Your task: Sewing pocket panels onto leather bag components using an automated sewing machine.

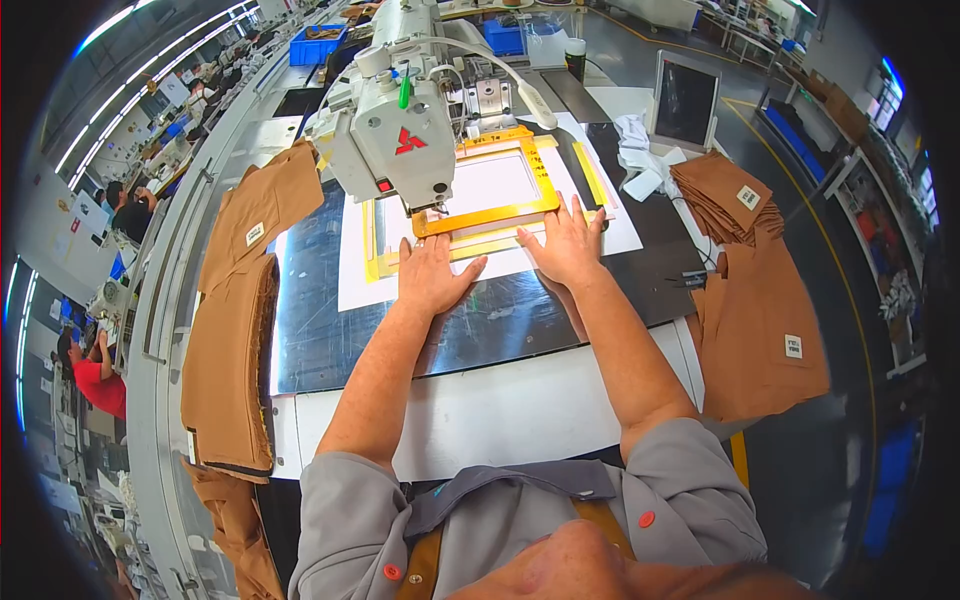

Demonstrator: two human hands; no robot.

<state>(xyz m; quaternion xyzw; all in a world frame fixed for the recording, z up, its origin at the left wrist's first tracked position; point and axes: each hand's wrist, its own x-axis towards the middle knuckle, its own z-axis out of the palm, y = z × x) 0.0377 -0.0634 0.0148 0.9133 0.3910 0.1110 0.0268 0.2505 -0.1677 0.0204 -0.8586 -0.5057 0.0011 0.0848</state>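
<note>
Yellow frame, one; hands, two

2 bare forearms extended forward; left hand palm-down, thumb out; right hand palm-down, fingers spread.

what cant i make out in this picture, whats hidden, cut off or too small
All in the head view:
Left side of the orange frame: hidden by the white machine head.
Palms of the left hand and right hand: turned down, out of sight.
Lower end of the brown cloth at lower left: cut off by the lower edge.
What the worker in red handles: too small.
</note>
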